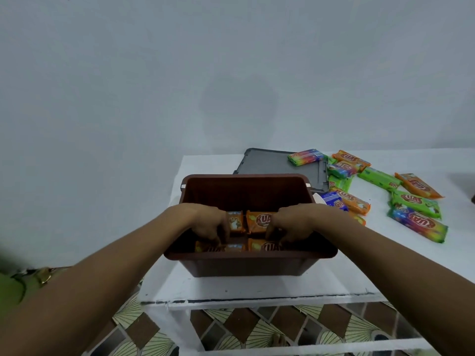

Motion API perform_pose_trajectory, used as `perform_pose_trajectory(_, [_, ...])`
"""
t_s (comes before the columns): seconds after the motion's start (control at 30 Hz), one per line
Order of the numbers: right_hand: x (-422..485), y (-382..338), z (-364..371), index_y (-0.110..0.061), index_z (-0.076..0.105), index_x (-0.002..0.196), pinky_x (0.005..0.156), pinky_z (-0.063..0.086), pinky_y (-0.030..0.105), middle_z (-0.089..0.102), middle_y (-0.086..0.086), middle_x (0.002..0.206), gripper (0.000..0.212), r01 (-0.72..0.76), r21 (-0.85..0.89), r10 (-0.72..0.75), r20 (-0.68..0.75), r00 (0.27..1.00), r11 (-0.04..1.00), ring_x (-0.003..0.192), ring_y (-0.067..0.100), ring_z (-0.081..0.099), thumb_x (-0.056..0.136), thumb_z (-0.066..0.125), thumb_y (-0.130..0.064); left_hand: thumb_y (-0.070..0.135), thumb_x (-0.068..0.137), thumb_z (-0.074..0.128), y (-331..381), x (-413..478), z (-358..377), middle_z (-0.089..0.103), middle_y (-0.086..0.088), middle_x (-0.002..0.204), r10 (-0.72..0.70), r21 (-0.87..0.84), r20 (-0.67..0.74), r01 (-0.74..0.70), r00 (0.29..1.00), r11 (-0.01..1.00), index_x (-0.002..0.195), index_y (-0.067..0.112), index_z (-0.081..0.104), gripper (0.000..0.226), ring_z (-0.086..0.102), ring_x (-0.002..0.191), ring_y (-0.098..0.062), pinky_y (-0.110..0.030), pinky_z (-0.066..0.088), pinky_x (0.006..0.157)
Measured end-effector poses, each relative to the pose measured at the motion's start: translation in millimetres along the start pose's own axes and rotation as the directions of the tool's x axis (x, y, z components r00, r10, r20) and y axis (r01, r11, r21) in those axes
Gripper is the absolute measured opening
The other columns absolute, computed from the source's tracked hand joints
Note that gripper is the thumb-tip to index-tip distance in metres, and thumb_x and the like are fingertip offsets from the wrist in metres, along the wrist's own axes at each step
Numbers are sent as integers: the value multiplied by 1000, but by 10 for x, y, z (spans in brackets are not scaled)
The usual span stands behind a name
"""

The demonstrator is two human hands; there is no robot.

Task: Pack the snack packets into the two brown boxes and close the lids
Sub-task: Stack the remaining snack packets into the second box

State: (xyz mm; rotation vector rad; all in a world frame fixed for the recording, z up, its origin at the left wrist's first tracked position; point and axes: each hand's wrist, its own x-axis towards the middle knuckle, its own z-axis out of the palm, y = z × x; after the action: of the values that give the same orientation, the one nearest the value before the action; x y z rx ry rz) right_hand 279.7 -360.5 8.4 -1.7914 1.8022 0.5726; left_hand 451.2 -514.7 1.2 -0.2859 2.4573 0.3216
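Four orange packets (259, 220) lie flat on the bottom of the brown box (246, 265), two in a far row and two in a near row, edges touching. Both hands are lowered inside the box. The left hand (208, 223) has its fingers bent downward over the left end of the far row, tips at the seam between the rows. The right hand (293, 222) mirrors it over the right end of the same row. Whether either hand pinches a packet or only presses on it cannot be determined, as the fingertips are hidden. The box stands open on the white table (257, 286), directly beneath both hands. The grey lid (267, 163) lies flat on the table beyond the hands, just behind the box's far wall. Loose packets (415, 201), orange, green and multicoloured, are scattered on the table outward of the right hand, apart from it. One multicoloured packet (305, 156) rests on the lid's far right corner.
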Motion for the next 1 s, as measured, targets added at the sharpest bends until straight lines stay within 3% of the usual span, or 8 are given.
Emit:
perform_pose_trajectory(0.17, [-7, 21, 9, -33, 55, 133, 94, 49, 37, 51, 1, 132, 41, 17, -14, -17, -30, 999, 1000, 115, 22, 52, 95, 55, -16, 26, 92, 64, 0, 19, 0, 62, 5, 118, 15, -48, -46, -17, 999, 999, 117, 26, 69, 26, 56, 100, -11, -26, 49, 84])
perform_pose_trajectory(0.33, [-6, 20, 65, -33, 59, 124, 85, 53, 35, 58, 0, 120, 29, -11, 21, 17, -318, 948, 1000, 100, 16, 58, 97, 52, -28, 35, 89, 67, -53, 13, 18, 64, 6, 110, 45, -55, -165, -55, 985, 997, 120, 28, 65, 32, 59, 96, -12, -28, 53, 82])
perform_pose_trajectory(0.4, [-59, 51, 68, -33, 61, 115, 84, 54, 34, 62, -7, 111, 23, 79, 102, -17, -504, 863, 992, 97, 8, 58, 96, 51, -25, 37, 89, 66, -76, 19, 47, 61, 7, 107, 37, -50, -198, -48, 980, 998, 119, 29, 64, 31, 58, 93, -11, -26, 51, 78])
perform_pose_trajectory(0.5, [-236, 167, 79, -26, 65, 102, 83, 50, 25, 64, -13, 100, 18, 180, 134, -24, -735, 678, 974, 93, 2, 57, 95, 52, -16, 36, 91, 63, -50, 18, 17, 61, 10, 101, 63, -64, -275, -83, 959, 994, 115, 31, 64, 25, 57, 88, -6, -23, 49, 73])
perform_pose_trajectory(0.6, [-357, 460, 190, -20, 66, 98, 77, 40, 21, 63, -9, 96, 16, 125, 133, 56, -872, 486, 983, 90, 4, 50, 92, 56, -9, 34, 92, 62, 40, 35, -140, 63, 12, 95, 105, -33, -378, -127, 920, 991, 111, 31, 65, 19, 58, 83, -3, -32, 54, 76])
perform_pose_trajectory(0.67, [-413, 714, 327, -16, 66, 94, 71, 38, 21, 61, -6, 90, 17, 131, 226, 155, -901, 405, 965, 85, 7, 50, 89, 56, -3, 32, 93, 62, 174, 76, -293, 64, 12, 89, 128, -25, -450, -155, 884, 988, 109, 29, 65, 17, 59, 77, -3, -33, 55, 73])
perform_pose_trajectory(0.87, [-609, 1391, 700, -25, 57, 84, 67, 41, 30, 63, -3, 86, 26, 7, 432, 379, -799, 467, 902, 80, 18, 56, 86, 56, 1, 34, 93, 59, 657, 384, -748, 61, 10, 80, 195, 30, -671, -237, 715, 971, 98, 27, 63, 9, 55, 72, -7, -32, 50, 66])
perform_pose_trajectory(1.0, [-715, 1886, 825, -24, 60, 88, 71, 47, 32, 61, -8, 88, 17, -61, 462, 424, -743, 518, 885, 84, 15, 57, 89, 59, -7, 35, 91, 60, 933, 817, -1107, 60, 9, 96, 208, 67, -685, -224, 698, 972, 102, 25, 63, 15, 54, 87, -9, -31, 49, 76])
